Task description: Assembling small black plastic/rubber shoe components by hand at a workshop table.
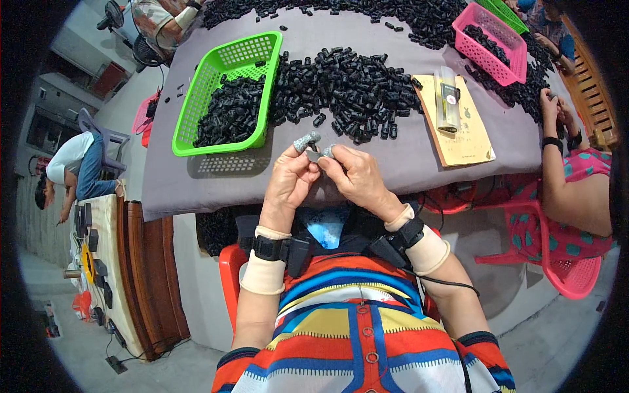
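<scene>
My left hand (pixel 293 178) is closed near the table's front edge, with a grey patterned cover on its forefinger. It pinches a small black plastic part (pixel 315 137) at the fingertips. My right hand (pixel 360 175), also with a grey fingertip cover, is closed right beside it. Between its thumb and forefinger sits a small flat grey piece (pixel 313 156), blade-like, touching or very close to the black part. The fingers partly hide both items. Beyond my hands lies a large heap of black plastic parts (pixel 354 92).
A green basket (pixel 267 98) half full of black parts stands at left. To the right, a clear plastic case (pixel 447 98) lies on a yellowish booklet (pixel 465 147). Farther right are a pink basket (pixel 517 65) and a co-worker's hands (pixel 557 108). Another person bends at far left.
</scene>
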Demonstrator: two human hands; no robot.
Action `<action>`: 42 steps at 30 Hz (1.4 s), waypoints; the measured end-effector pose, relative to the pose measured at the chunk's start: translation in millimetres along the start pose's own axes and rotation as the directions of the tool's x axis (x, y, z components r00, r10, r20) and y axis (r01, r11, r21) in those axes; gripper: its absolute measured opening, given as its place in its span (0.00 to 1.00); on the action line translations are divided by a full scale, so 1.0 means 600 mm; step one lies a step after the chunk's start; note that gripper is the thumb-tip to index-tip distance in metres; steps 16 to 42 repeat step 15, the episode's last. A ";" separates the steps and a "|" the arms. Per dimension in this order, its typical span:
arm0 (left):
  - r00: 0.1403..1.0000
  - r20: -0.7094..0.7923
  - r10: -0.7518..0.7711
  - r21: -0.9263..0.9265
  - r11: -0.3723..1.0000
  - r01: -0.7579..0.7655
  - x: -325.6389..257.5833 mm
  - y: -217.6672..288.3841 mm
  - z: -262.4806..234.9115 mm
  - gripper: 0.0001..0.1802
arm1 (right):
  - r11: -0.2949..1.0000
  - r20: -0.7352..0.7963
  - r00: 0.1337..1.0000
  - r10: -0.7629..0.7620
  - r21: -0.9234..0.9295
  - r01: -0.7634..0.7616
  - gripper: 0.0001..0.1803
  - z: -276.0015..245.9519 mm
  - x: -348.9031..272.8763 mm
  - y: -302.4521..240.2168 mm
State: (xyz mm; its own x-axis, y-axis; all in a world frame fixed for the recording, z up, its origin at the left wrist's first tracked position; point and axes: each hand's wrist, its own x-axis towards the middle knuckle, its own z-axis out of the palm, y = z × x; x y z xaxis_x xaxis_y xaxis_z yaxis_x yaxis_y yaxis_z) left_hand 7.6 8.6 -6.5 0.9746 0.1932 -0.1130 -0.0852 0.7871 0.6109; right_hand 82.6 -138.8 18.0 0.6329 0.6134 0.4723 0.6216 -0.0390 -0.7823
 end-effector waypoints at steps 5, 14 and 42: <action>0.999 -0.046 -0.002 0.043 0.999 0.004 -0.002 0.000 0.007 0.19 | 0.998 -0.002 1.000 -0.019 -0.059 0.019 0.12 0.003 -0.001 0.002; 0.998 -0.050 -0.027 -0.004 1.000 0.027 -0.005 0.001 0.009 0.15 | 0.994 -0.010 0.999 -0.044 -0.104 0.042 0.12 0.006 -0.001 0.003; 0.999 -0.044 -0.030 -0.011 1.000 0.029 -0.007 0.002 0.010 0.15 | 0.993 -0.004 0.999 -0.042 -0.112 0.042 0.12 0.007 -0.002 0.004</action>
